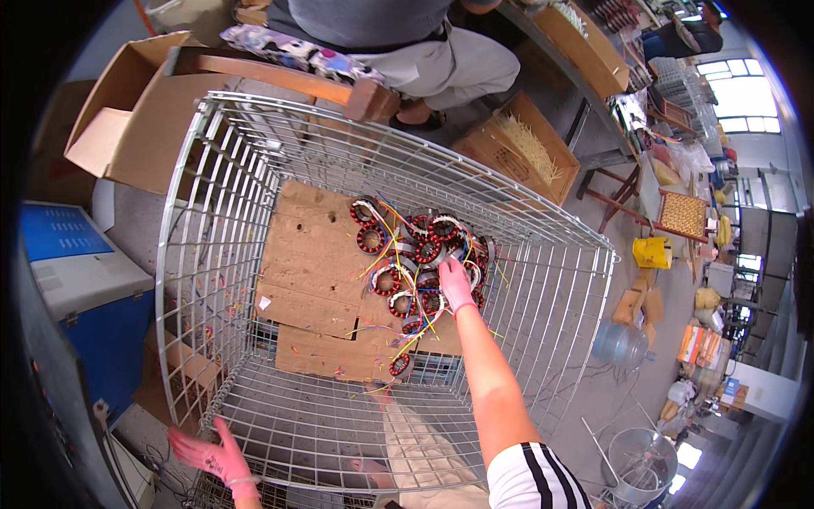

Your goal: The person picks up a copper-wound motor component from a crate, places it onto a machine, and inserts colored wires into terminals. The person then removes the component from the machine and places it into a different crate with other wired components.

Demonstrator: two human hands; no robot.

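A large wire basket stands before me, its floor lined with brown cardboard. On the right part of that cardboard lies a heap of motor stators, black and red rings with coloured lead wires. My right hand, in a pink glove, reaches down into the heap; its fingers are bent together on a stator and partly hidden. A single stator lies apart, closer to me. My left hand, also gloved in pink, is at the basket's near left corner with fingers spread and nothing in it.
An open carton and a blue and white machine stand left. Beyond the basket, a person sits by a wooden-handled mallet. A box of pale sticks is at the far right, and a water bottle lies on the floor.
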